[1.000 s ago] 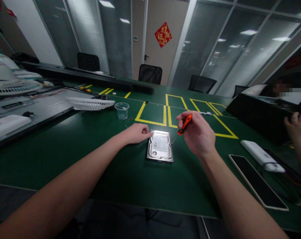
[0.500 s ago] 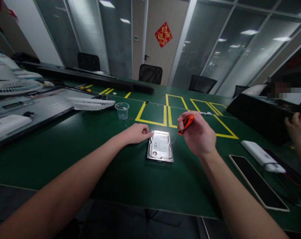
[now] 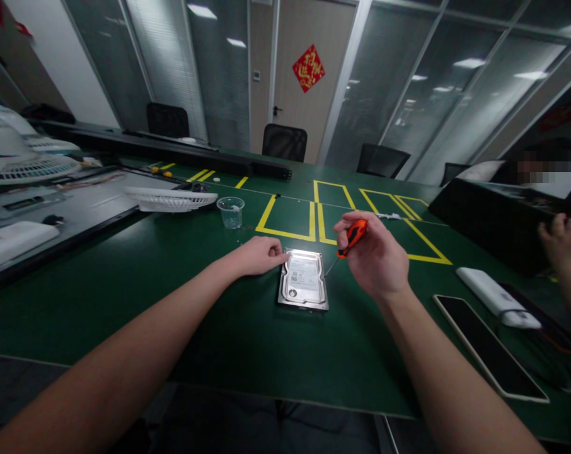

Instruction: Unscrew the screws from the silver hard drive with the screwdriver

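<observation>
I see glass-walled office partitions and a door behind a broad green surface (image 3: 125,277) marked with yellow tape boxes (image 3: 288,221). A hard drive (image 3: 303,287) lies flat near its middle. My left hand (image 3: 259,255), loosely curled, touches the drive's far corner; my right hand (image 3: 375,258) grips an orange screwdriver (image 3: 351,236), tip at its edge.
</observation>
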The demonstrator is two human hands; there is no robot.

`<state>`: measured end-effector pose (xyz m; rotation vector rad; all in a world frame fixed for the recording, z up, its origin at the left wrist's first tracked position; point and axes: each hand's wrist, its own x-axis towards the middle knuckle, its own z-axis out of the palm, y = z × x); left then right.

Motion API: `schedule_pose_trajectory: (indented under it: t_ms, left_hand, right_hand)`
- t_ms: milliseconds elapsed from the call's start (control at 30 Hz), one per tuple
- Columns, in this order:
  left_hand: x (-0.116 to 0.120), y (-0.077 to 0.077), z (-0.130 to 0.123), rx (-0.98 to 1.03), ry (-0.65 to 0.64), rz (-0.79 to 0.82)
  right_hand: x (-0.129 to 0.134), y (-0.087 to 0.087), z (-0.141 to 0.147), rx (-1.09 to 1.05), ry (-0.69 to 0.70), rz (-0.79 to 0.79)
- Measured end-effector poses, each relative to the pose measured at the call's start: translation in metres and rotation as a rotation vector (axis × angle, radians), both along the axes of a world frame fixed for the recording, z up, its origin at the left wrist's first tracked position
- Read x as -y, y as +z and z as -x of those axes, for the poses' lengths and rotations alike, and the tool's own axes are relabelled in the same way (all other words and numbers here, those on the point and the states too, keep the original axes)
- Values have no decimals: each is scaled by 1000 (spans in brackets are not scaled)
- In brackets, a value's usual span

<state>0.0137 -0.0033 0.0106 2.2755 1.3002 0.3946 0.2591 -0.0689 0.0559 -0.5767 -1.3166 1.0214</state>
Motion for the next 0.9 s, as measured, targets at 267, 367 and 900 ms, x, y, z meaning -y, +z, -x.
schedule_pose_trajectory:
  t_ms: [267, 367, 900]
  left_hand:
    - [1, 0, -1, -3, -4, -21]
    - [1, 0, -1, 1, -6, -12]
    - [2, 2, -1, 11, 2, 34]
  right_hand:
    - [3, -3, 0, 8, 8, 13]
    - [3, -3, 3, -3, 16, 19]
    - [3, -4, 3, -2, 39, 22]
